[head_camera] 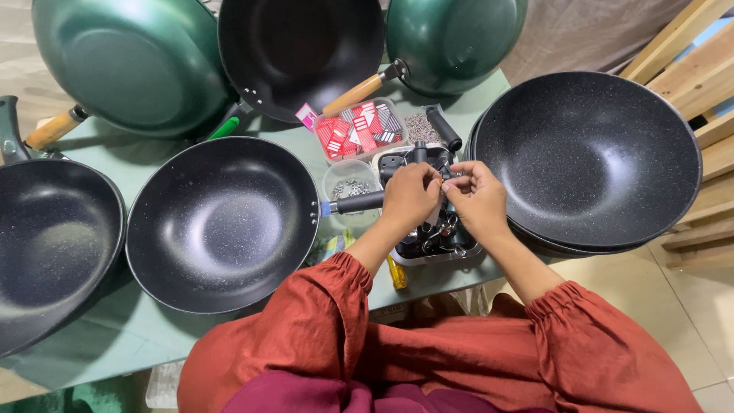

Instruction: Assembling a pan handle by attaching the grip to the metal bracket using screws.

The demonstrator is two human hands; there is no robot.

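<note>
Both hands meet above a white tray of black handle parts (437,243) on the green table (138,329). The left hand (410,196) and right hand (477,196) pinch a small dark fitting (446,174) between closed fingers, beside the speckled black wok (222,223).

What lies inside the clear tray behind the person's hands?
The clear tray holds small red and white packets. How many layers, and what lies beneath them, is covered. Both hands work in front of it.

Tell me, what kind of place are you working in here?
Likely a small cookware assembly bench: many black and green woks crowd the green table, and both hands work over trays of handles and small parts.
</note>
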